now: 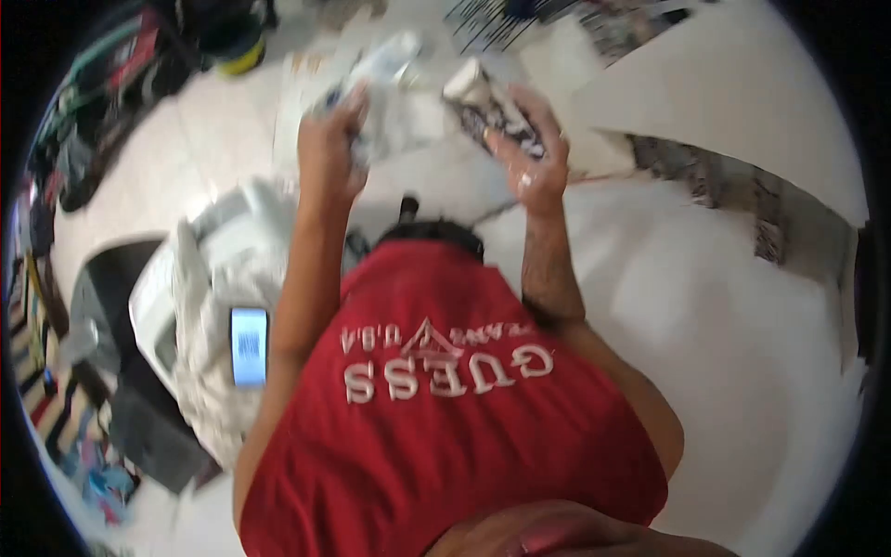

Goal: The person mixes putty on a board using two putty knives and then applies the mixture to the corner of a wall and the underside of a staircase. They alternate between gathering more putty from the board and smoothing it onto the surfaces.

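My left hand (329,144) is closed around the edge of a translucent, whitish sheet that looks like a clear plastic bag (399,116), blurred by motion. My right hand (534,158) grips a small black-and-white patterned piece (497,116) with a plain white end, thumb on the near side and fingers behind it. White smears show on the right thumb and wrist. The two hands are held apart in front of my body, above the pale floor. What the patterned piece is, I cannot make out.
On the left, a white plastic chair (255,218) carries pale cloth and a lit phone (249,345). A large white surface (696,343) lies at the right, beside patterned strips (768,213). A dark bucket with yellow (237,46) stands far back, near a wire rack (487,23).
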Demonstrator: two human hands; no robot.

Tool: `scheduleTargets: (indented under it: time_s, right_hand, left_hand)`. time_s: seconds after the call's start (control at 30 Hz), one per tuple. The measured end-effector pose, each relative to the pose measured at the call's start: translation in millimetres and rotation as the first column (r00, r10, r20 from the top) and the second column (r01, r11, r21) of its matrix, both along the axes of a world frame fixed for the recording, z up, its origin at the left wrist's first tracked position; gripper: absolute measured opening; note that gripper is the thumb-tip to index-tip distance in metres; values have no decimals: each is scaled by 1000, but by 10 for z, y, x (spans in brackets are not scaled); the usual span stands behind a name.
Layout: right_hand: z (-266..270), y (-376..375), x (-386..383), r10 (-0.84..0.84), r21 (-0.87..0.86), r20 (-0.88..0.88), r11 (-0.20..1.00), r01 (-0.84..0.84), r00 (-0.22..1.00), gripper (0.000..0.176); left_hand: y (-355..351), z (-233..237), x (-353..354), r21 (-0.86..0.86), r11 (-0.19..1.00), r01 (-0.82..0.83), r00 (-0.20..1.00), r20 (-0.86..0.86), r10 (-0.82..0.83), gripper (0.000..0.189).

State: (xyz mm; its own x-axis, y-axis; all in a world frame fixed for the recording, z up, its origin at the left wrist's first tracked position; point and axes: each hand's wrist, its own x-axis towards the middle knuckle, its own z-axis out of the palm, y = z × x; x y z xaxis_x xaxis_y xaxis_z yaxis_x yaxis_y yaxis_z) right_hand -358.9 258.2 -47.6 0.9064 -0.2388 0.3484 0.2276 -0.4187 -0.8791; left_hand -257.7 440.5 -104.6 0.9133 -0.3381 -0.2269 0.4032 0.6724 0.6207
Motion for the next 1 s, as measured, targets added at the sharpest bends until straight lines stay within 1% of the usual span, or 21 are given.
scheduleTargets:
  time_s: [0.03,0.07,0.1,0.13,0.17,0.27,0.3,0.33,0.4,0.43,0.53,0.57,0.63,0.67,0.7,0.8,0.83,0.9,0.93,0.97,1.0]
  right_hand:
    - [-92,9,12,80,-20,26,997,-80,996,43]
    - [-150,-1,32,152,-57,76,987,-148,985,45]
    - [-164,-22,48,194,-137,81,974,-182,978,47]
    - [-120,-17,272,225,-222,77,953,-204,971,49]
    - [-142,-59,317,265,-319,90,921,-224,960,52]
    - [-470,-166,373,248,-465,118,870,-168,962,59]
    - [-626,-310,356,193,-531,21,834,-152,981,62]
    - [-782,-470,291,155,-530,-140,822,-206,978,62]
    - [-1047,-782,203,68,-500,-437,811,-305,897,63]
    - [-1091,-892,194,121,-504,-335,815,-286,934,63]
    - [-531,-504,161,36,-446,-221,885,-134,975,64]
    - [-387,-397,156,95,-435,-172,886,-162,981,61]
    - [-195,-217,161,147,-444,-142,874,-196,979,57]
    - [-162,-145,150,169,-452,-132,867,-211,977,55]
    - [-172,-87,140,146,-495,-149,845,-202,978,52]
    - [-499,-8,130,112,-583,-191,786,-205,975,52]
    - [-536,14,101,85,-575,-209,795,-193,974,52]
    - [-621,-130,81,275,-439,-376,788,-431,885,56]
    - [-668,-248,91,355,-363,-435,772,-522,827,58]
    - [-678,-333,83,471,-235,-471,748,-621,746,61]
    - [-613,-418,8,496,-19,-447,827,-562,744,62]
  left_hand:
    - [-45,-36,-57,2,1000,-22,999,-42,22,6]
    - [-121,28,-75,-11,999,-37,998,-59,36,8]
    - [-147,22,-100,-19,998,-54,994,-96,52,9]
    - [-162,49,96,-35,998,-59,989,-138,54,10]
    - [-209,43,110,-60,996,-69,986,-158,59,12]
    - [-296,-13,148,1,997,-75,982,-176,74,17]
    - [-287,-123,147,30,999,-41,974,-222,47,21]
    - [-286,-161,111,23,998,-59,975,-215,62,21]
    - [-262,-211,113,13,996,-92,978,-189,93,20]
    - [-277,-302,158,53,983,-175,958,-221,183,18]
    - [-258,-313,93,320,934,-160,986,16,164,20]
    - [-301,-388,84,333,919,-213,977,87,195,20]
    - [-384,-356,50,356,892,-279,952,222,210,18]
    - [-418,-334,25,361,880,-309,935,285,211,16]
    - [-436,-317,-6,378,865,-329,920,334,204,16]
    - [-501,-148,-106,424,831,-360,906,372,203,14]
    - [-489,-155,-93,466,795,-388,891,408,196,15]
    - [-478,-237,1,543,729,-417,866,480,138,16]
    - [-475,-388,144,500,732,-463,850,484,208,13]
    - [-457,-327,232,463,780,-422,874,437,214,12]
    - [-441,-244,297,422,826,-375,898,385,211,12]
